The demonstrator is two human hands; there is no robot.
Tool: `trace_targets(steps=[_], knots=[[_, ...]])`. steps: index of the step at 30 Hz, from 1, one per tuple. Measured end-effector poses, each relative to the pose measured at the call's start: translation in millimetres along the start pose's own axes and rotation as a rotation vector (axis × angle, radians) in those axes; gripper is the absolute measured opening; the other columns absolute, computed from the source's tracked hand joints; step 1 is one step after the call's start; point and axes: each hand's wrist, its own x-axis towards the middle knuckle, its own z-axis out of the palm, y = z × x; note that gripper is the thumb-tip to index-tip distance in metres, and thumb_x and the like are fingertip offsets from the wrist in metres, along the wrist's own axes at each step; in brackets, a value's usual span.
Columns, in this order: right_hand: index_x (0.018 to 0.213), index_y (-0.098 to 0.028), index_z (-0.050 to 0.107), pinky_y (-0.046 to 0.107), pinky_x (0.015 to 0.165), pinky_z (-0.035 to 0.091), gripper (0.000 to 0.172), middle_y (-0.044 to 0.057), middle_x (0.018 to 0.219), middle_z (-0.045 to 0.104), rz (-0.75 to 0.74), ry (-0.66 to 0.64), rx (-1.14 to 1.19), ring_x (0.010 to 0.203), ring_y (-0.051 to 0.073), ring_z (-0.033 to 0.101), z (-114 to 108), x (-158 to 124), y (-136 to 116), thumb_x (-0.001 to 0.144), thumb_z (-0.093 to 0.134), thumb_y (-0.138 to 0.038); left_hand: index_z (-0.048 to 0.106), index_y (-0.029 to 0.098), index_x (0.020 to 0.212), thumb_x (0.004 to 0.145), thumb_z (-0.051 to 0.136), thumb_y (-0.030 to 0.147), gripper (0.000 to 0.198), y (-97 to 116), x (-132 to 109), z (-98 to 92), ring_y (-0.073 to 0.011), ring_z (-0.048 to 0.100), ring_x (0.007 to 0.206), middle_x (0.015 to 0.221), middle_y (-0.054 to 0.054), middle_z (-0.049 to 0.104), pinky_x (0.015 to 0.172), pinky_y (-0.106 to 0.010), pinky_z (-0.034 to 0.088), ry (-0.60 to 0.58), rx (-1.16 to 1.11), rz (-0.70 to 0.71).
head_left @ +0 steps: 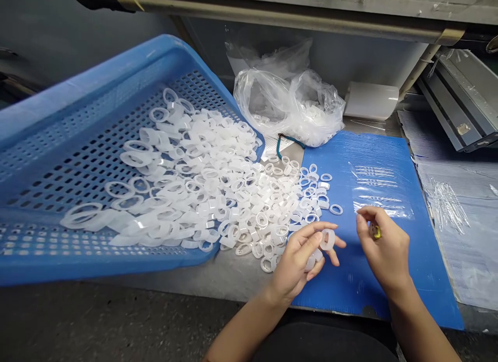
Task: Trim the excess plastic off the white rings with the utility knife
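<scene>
The left hand (293, 266) curls loosely around a few frosted plastic rings (327, 239), one held upright at the fingers; they look light and slightly flexible, easiest taken by the band. The right hand (383, 248) pinches a small yellow piece (376, 231) between its fingertips. A heap of rings (241, 196) lies just beyond the left hand, reaching into a blue tray (97, 77).

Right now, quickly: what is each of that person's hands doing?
Left hand: curled, holding translucent white rings.
Right hand: pinching a small yellow object; what it is cannot be told.
</scene>
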Motion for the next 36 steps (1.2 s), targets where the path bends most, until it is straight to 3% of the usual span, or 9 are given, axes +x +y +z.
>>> trace_targets(steps=[3, 7, 11, 15, 18, 23, 27, 33, 36], knots=[[0.105, -0.018, 0.061, 0.028, 0.057, 0.042, 0.019, 0.006, 0.082, 0.071, 0.117, -0.226, -0.220, 0.067, 0.022, 0.067, 11, 6, 11, 0.091, 0.049, -0.022, 0.064, 0.014, 0.103, 0.083, 0.065, 0.034, 0.028, 1, 2, -0.9, -0.0110, 0.061, 0.062, 0.091, -0.010, 0.066, 0.030, -0.011, 0.025, 0.020, -0.084, -0.039], [0.105, -0.020, 0.064, 0.029, 0.053, 0.037, 0.021, 0.010, 0.088, 0.072, 0.171, -0.545, -0.324, 0.067, 0.027, 0.068, 24, 12, 14, 0.088, 0.052, -0.015, 0.057, 0.015, 0.078, 0.080, 0.071, 0.039, 0.028, -1, 3, -2.6, -0.0038, 0.044, 0.048, 0.071, 0.001, 0.054, 0.029, -0.008, 0.023, -0.014, -0.111, 0.006], [0.092, -0.018, 0.062, 0.027, 0.059, 0.041, 0.015, 0.007, 0.079, 0.069, 0.168, -0.549, -0.160, 0.070, 0.021, 0.066, 18, 15, 8, 0.093, 0.048, -0.021, 0.049, 0.018, 0.073, 0.083, 0.066, 0.040, 0.030, -6, 0, -6.5, -0.0020, 0.029, 0.037, 0.056, 0.007, 0.045, 0.029, -0.009, 0.020, -0.018, -0.003, 0.055], [0.082, -0.018, 0.058, 0.023, 0.049, 0.036, 0.030, 0.000, 0.060, 0.061, 0.282, -0.644, 0.611, 0.050, 0.012, 0.050, 1, 14, 1, 0.093, 0.048, -0.044, 0.062, 0.019, 0.097, 0.087, 0.062, 0.041, 0.024, -7, -3, -8.3, -0.0014, 0.031, 0.037, 0.063, 0.005, 0.051, 0.032, -0.012, 0.024, 0.104, 0.200, 0.164], [0.073, -0.018, 0.057, 0.023, 0.045, 0.030, 0.036, -0.002, 0.055, 0.056, 0.387, -0.703, 0.910, 0.046, 0.010, 0.040, -4, 10, -6, 0.087, 0.057, -0.050, 0.067, 0.020, 0.110, 0.084, 0.064, 0.043, 0.034, -4, -5, -6.2, -0.0048, 0.042, 0.045, 0.073, 0.000, 0.056, 0.039, -0.016, 0.035, 0.134, 0.389, 0.253], [0.062, -0.016, 0.057, 0.024, 0.043, 0.022, 0.045, -0.002, 0.051, 0.053, 0.452, -0.744, 1.031, 0.043, 0.008, 0.029, -3, 3, -13, 0.090, 0.054, -0.051, 0.073, 0.023, 0.105, 0.074, 0.075, 0.043, 0.037, 0, -6, -1.8, -0.0134, 0.057, 0.068, 0.085, -0.004, 0.065, 0.077, -0.030, 0.050, 0.156, 0.610, 0.417], [0.063, -0.015, 0.058, 0.024, 0.040, 0.014, 0.046, -0.001, 0.050, 0.055, 0.485, -0.761, 1.123, 0.039, 0.006, 0.019, -4, 1, -15, 0.089, 0.055, -0.053, 0.072, 0.021, 0.108, 0.075, 0.070, 0.052, 0.044, 0, -8, -1.6, -0.0128, 0.054, 0.063, 0.083, -0.004, 0.063, 0.068, -0.027, 0.049, 0.152, 0.589, 0.360], [0.068, -0.017, 0.059, 0.022, 0.048, 0.032, 0.038, -0.004, 0.047, 0.053, 0.469, -0.679, 1.080, 0.045, 0.009, 0.041, 1, -1, -15, 0.085, 0.062, -0.050, 0.072, 0.022, 0.104, 0.077, 0.072, 0.043, 0.034, 0, -6, -2.5, -0.0130, 0.056, 0.068, 0.090, -0.004, 0.065, 0.074, -0.026, 0.049, 0.134, 0.625, 0.436], [0.062, -0.018, 0.053, 0.022, 0.046, 0.029, 0.044, -0.004, 0.046, 0.049, 0.455, -0.676, 1.024, 0.043, 0.009, 0.036, 2, -2, -16, 0.089, 0.054, -0.052, 0.071, 0.022, 0.104, 0.078, 0.073, 0.036, 0.030, -2, -6, -2.4, -0.0123, 0.056, 0.067, 0.086, -0.003, 0.065, 0.071, -0.025, 0.049, 0.138, 0.666, 0.483]])
